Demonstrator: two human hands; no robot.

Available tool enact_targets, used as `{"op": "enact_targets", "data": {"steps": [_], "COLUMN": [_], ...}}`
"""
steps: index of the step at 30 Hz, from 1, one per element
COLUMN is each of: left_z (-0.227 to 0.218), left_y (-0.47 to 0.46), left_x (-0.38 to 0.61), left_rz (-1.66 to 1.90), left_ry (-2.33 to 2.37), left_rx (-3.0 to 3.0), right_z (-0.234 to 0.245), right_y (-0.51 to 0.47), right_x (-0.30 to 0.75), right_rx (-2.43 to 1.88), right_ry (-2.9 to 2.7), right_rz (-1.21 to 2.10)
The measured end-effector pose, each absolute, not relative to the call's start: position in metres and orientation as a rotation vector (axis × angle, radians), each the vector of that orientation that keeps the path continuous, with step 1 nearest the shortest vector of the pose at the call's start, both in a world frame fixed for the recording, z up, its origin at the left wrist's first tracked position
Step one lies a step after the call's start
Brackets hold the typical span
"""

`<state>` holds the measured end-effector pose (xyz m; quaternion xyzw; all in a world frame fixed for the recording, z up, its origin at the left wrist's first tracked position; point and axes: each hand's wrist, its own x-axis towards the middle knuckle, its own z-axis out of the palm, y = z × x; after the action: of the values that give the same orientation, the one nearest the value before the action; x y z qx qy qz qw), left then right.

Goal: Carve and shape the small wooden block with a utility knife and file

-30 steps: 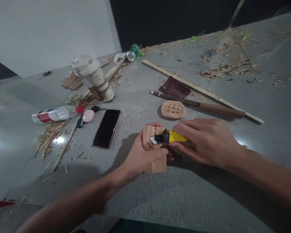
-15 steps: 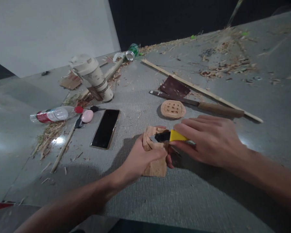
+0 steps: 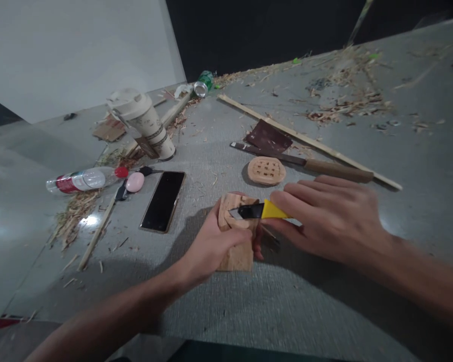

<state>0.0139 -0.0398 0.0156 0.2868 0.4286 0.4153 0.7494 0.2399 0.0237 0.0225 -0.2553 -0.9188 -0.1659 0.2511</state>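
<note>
My left hand (image 3: 215, 241) is wrapped round a light wooden block (image 3: 237, 257), its thumb lying across the carved face. In my right hand (image 3: 324, 216) is a utility knife (image 3: 274, 210) with a yellow handle and black front. The knife's blade lies at the upper part of the block, near cut grooves; whether it bites into the wood I cannot tell. Just beyond the block rests an oval wooden piece (image 3: 266, 171) with a lattice of small holes. My right palm and the rear of the knife are hidden.
Past the oval lie a wooden-handled flat tool (image 3: 335, 170), dark red sandpaper (image 3: 269, 136) and a long wooden strip (image 3: 305, 140). On the left are a phone (image 3: 163, 202), a paper cup (image 3: 145, 123), a plastic bottle (image 3: 85, 179) and a pink oval object (image 3: 135, 182). A green can (image 3: 204, 83) stands farther back among shavings.
Both hands, the block and the knife appear slightly farther left, partly because the view has shifted. The blade stays at the block's upper part, and both grips are unchanged.
</note>
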Motion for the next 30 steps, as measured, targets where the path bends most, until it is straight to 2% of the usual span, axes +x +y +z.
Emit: {"op": "enact_targets", "data": {"steps": [12,16,20,25,30], "left_z": [0.012,0.012,0.014,0.017,0.02], "left_y": [-0.041,-0.04,-0.037,-0.032,-0.03], "left_x": [0.014,0.014,0.013,0.01,0.001], "left_rz": [0.874,0.946,0.85,0.963,0.809], "left_ry": [0.862,0.976,0.895,1.134,0.99], "left_rx": [0.617,0.611,0.582,0.701,0.635], "right_z": [0.022,0.021,0.023,0.024,0.022], "right_y": [0.019,0.019,0.023,0.028,0.03], "right_x": [0.236,0.236,0.237,0.237,0.236], "right_rx": [-0.777,-0.791,-0.769,-0.73,-0.713], "right_ry": [-2.482,-2.494,-2.49,-2.481,-2.485], "right_rz": [-0.403,-0.444,-0.483,-0.502,-0.482]}}
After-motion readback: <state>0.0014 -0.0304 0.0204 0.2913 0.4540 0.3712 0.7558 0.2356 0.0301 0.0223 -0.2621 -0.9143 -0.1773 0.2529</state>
